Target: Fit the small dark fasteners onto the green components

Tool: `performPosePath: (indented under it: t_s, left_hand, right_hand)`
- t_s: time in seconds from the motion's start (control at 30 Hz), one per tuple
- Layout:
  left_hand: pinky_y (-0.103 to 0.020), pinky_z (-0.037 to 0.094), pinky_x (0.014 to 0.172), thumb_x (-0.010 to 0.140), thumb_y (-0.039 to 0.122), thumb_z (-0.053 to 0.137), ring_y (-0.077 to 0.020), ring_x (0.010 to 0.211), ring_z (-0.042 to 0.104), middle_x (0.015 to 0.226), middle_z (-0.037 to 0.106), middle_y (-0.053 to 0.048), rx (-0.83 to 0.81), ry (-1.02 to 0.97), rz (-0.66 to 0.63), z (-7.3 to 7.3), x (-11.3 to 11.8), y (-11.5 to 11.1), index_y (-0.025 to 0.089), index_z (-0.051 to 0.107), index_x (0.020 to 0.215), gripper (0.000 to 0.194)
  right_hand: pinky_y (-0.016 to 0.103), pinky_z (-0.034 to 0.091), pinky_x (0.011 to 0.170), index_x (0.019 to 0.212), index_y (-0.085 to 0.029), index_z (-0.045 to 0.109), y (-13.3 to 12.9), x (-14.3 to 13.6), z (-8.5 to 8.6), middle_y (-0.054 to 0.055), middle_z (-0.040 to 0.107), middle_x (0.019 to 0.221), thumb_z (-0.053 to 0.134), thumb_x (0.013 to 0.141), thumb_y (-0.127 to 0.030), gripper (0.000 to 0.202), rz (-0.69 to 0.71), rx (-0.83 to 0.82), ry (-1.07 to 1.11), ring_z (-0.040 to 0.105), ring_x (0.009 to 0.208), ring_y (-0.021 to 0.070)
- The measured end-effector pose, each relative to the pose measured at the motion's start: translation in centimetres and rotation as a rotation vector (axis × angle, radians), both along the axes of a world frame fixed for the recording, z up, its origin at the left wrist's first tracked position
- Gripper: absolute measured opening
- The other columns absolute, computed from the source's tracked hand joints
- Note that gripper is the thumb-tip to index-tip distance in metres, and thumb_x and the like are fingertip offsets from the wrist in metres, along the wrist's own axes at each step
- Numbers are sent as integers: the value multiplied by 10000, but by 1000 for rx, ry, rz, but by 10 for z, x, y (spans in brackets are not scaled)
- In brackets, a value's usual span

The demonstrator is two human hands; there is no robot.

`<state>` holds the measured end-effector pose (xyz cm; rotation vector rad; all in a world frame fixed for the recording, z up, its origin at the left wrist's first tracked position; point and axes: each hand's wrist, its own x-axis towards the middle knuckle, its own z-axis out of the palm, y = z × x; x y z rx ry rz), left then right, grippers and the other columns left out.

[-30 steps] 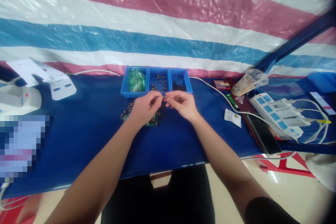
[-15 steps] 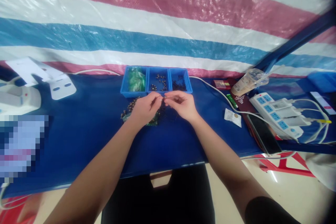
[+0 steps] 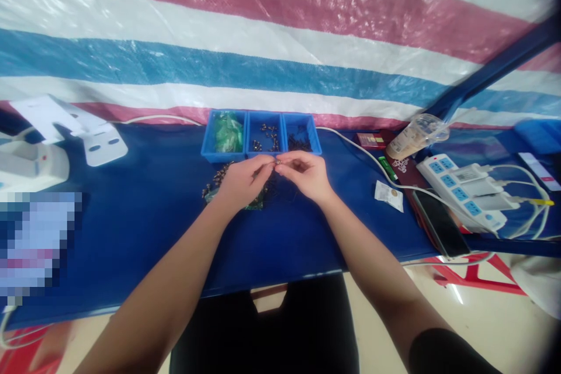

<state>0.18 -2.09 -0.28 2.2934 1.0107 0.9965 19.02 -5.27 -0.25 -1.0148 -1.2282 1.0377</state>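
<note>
My left hand (image 3: 248,180) and my right hand (image 3: 305,174) meet fingertip to fingertip in front of the blue divided bin (image 3: 223,158). Between their pinched fingers sits a small metal part (image 3: 277,162), too small to name exactly. Beneath and beside my left hand lies a heap of small brass-coloured metal parts (image 3: 218,177), with a green plastic bag (image 3: 254,205) partly hidden under that hand. Of the bin's three compartments, the left holds a green plastic bag (image 3: 228,133), the middle some brassy parts (image 3: 272,139), the right dark screw-like pieces (image 3: 298,141).
To the right are a plastic cup (image 3: 409,137), a green lighter-like object (image 3: 387,168), a small white packet (image 3: 388,196), a phone (image 3: 440,222) and a power strip (image 3: 460,190) with plugs and cables. A white stand (image 3: 103,143) and a pixelated screen occupy the left.
Both hands have shifted very slightly, with the fingertips drawn closer together around the small metal part. Everything else stays where it was.
</note>
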Motion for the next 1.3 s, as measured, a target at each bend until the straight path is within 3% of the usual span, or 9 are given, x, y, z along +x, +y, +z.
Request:
performPosePath:
  t_s: [0.3,0.47,0.57,0.77,0.9,1.03,1.3]
  left_hand:
    - [-216,467,661,999,305,533,-107,637,638,774,729,11,-47,45,-13,-3,1,2,207,725,1075,229]
    - [-230,427,629,975,355,565,-109,610,596,742,706,12,19,55,147,0,2,2,201,733,969,228]
    - [-246,411,629,971,375,560,-124,617,594,715,695,10,38,98,274,0,1,4,205,739,961,247]
    - [-271,358,592,981,384,526,-144,593,566,653,660,-3,65,182,456,-1,-1,10,209,757,928,294]
    - [-281,331,571,982,393,521,-151,580,545,624,637,-3,57,187,459,-1,-3,12,217,761,916,305]
    - [-284,330,569,982,405,521,-148,574,538,627,632,0,80,155,444,-4,-4,12,223,758,920,305]
    - [-276,331,566,984,392,519,-140,561,533,635,648,-4,118,143,442,-8,-4,13,212,753,906,305]
  right_hand:
    - [318,569,658,879,-221,776,-1,-2,3,16,747,798,892,655,-484,365,12,13,-25,666,674,141]
    - [266,501,557,898,-204,746,1,1,5,6,707,734,803,756,-528,358,-61,-38,-54,581,575,105]
    - [252,451,527,857,-183,723,3,10,7,1,665,664,708,839,-551,368,-31,-110,-188,531,535,97]
    - [244,392,540,868,-148,736,5,41,12,-11,626,626,670,846,-330,194,248,-255,-553,526,546,102]
    - [249,388,566,918,-160,763,6,57,12,-39,590,595,621,771,-164,205,263,-238,-727,523,536,98]
    - [256,385,559,977,-181,790,7,64,8,-42,602,597,657,731,-154,281,293,-270,-827,522,530,102]
    - [251,400,549,836,-172,769,6,61,3,-16,643,616,679,751,-190,126,271,-256,-820,566,550,114]
